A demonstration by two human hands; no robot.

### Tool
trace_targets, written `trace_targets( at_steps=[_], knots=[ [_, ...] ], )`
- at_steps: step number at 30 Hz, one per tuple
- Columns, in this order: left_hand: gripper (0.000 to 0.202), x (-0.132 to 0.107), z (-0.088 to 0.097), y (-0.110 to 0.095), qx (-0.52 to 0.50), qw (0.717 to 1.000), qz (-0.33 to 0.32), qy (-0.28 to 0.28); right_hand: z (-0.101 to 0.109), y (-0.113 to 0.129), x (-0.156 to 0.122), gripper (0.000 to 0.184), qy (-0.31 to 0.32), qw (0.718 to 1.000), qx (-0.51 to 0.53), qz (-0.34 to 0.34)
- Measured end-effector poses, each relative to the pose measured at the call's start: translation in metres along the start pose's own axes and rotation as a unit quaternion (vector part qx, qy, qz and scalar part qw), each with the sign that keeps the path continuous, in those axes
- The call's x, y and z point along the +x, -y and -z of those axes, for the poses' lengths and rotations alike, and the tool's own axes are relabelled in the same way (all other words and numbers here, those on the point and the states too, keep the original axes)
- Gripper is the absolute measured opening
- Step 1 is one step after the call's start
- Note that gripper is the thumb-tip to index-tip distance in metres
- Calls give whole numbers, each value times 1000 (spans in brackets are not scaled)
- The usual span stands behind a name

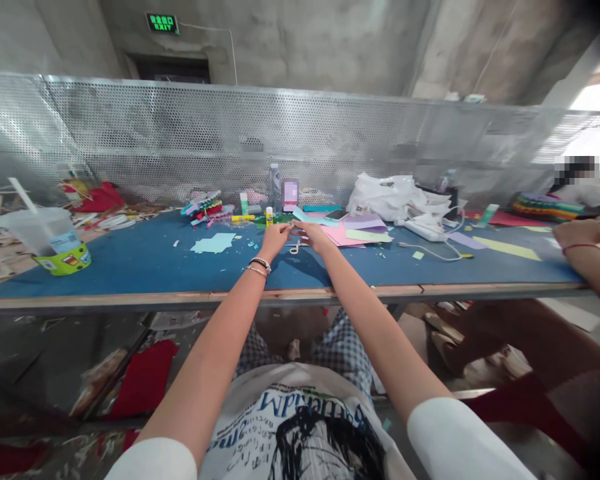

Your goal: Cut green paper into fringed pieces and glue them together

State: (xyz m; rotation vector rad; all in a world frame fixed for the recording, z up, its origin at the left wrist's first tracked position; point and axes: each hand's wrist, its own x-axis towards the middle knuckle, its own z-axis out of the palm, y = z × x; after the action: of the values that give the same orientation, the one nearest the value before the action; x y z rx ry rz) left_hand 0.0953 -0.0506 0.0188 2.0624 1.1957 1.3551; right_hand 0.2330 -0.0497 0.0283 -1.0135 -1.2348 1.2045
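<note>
Closest to me is a white shirt [290, 433], with big blue letters upside down from here; I think I get "attlekid" out of it, and the smaller black print is a blur. Then there's a blue table [130, 267], and I'm placing everything off the standing yellow glue stick [269, 217].

A small white loop [295, 249] lies in front of the glue stick, a bit right. The left hand [277, 236], bracelets [260, 265] on its wrist, is just in front of the stick too, fingers curled and pinched together. The right hand [310, 235] is to the right of the stick, fingers half bent, tips meeting the left's. Can't tell what's in either one, anything there is too tiny to make out.

Way left of the stick, a cup [55, 237] with a straw wears a lime green sleeve and a pale blue label, writing too small to read. Light blue paper [213, 243] lies nearer left, and pink paper [337, 235] sits right of the stick, just past the right hand. Far right, someone else's hand [580, 233] has a red band.

Behind the stick: a clear bottle [274, 190] and a phone [291, 193], screen lit but unreadable. Farthest back, high left, a green sign [163, 24] has Chinese characters over "EXIT".
</note>
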Motion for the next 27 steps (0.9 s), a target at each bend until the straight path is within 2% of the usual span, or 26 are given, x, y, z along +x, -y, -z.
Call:
trace_targets(
  at_steps=[8,12,15,19,25,27],
  knots=[
    [23,-2,-1,0,31,999,-12,-15,1,-2,-1,38,19,999,-31,20],
    [24,0,-3,3,28,999,-18,2,3,-5,3,39,8,998,-60,34],
    [23,-1,-4,0,-17,999,-11,39,5,-10,9,40,-34,991,-110,75],
    [27,-3,-5,-7,-78,994,29,73,7,-13,17,41,-66,976,-142,150],
    [27,2,-6,-3,-51,997,46,31,5,-13,18,39,-76,949,-221,213],
    [26,3,-6,2,-27,999,45,14,8,-13,18,36,-123,931,-266,217]
  ],
)
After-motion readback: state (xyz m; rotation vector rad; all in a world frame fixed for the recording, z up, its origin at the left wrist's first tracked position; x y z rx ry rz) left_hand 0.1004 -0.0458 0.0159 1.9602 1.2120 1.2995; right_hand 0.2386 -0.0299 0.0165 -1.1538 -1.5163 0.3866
